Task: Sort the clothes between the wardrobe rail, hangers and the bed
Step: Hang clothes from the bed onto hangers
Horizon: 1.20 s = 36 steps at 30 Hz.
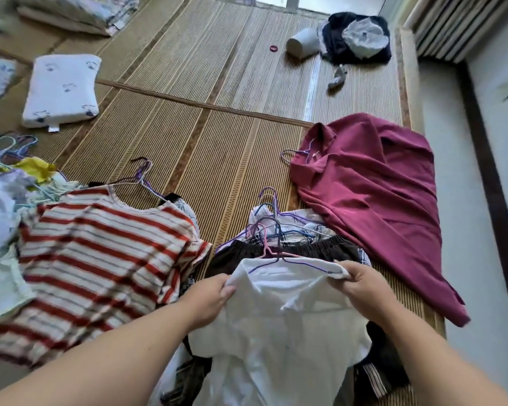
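My left hand (214, 291) and right hand (361, 285) each have fingers (339, 269) clamped on a shoulder of the white cotton top (276, 317) at 6 o'clock. A thin purple wire hanger (288, 263) sits at its neck, over the bed's woven straw mat (217, 142).

I judge the sort roughly midway. The red-and-white striped T-shirt (100, 253) at 8 o'clock and the maroon collared shirt (373, 200) at 3 o'clock lie spread on hangers. A tangle of coloured wire hangers (270, 227), a dark brown garment (291, 249) and a pale heap of clothes (0, 206) at 9 o'clock wait. No wardrobe rail shows.

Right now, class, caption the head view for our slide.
Left hand and right hand grip a white shirt on a purple wire hanger.
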Motion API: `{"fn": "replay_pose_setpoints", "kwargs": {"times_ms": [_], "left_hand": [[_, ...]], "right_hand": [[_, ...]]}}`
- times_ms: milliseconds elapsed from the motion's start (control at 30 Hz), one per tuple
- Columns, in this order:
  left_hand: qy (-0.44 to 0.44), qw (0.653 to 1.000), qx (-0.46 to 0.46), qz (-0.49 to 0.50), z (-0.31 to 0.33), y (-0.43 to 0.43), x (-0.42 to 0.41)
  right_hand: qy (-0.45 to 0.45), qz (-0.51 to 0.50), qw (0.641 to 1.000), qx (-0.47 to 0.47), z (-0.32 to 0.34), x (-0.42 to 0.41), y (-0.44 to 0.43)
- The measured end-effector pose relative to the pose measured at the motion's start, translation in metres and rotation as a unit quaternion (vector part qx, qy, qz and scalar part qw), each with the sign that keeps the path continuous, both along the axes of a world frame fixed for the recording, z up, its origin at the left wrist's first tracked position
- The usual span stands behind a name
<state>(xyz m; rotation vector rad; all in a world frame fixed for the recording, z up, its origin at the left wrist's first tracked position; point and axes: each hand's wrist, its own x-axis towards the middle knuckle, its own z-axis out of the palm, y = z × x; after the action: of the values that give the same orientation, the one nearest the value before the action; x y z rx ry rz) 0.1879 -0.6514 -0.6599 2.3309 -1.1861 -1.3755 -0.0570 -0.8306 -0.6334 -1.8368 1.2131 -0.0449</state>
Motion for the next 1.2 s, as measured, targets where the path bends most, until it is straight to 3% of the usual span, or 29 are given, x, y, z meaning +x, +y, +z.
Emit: {"fn": "replay_pose_setpoints", "kwargs": {"times_ms": [267, 400, 533, 900, 1200], "left_hand": [[-0.041, 0.992, -0.114, 0.039, 0.122, 0.035, 0.02], [-0.066, 0.985, -0.149, 0.055, 0.167, 0.076, 0.039], [-0.06, 0.982, -0.168, 0.067, 0.193, 0.119, 0.063], [-0.121, 0.966, -0.22, 0.06, 0.247, 0.248, 0.187], [-0.178, 0.952, -0.24, 0.061, 0.316, 0.328, 0.309]], "right_hand": [[-0.05, -0.009, 0.998, 0.035, 0.103, 0.002, 0.027], [-0.057, 0.035, 0.996, 0.063, 0.144, 0.019, 0.049], [-0.027, 0.093, 0.995, 0.031, 0.166, 0.047, 0.073], [0.069, 0.136, 0.988, -0.006, 0.225, 0.178, 0.206], [0.016, 0.145, 0.989, -0.013, 0.284, 0.295, 0.295]]}}
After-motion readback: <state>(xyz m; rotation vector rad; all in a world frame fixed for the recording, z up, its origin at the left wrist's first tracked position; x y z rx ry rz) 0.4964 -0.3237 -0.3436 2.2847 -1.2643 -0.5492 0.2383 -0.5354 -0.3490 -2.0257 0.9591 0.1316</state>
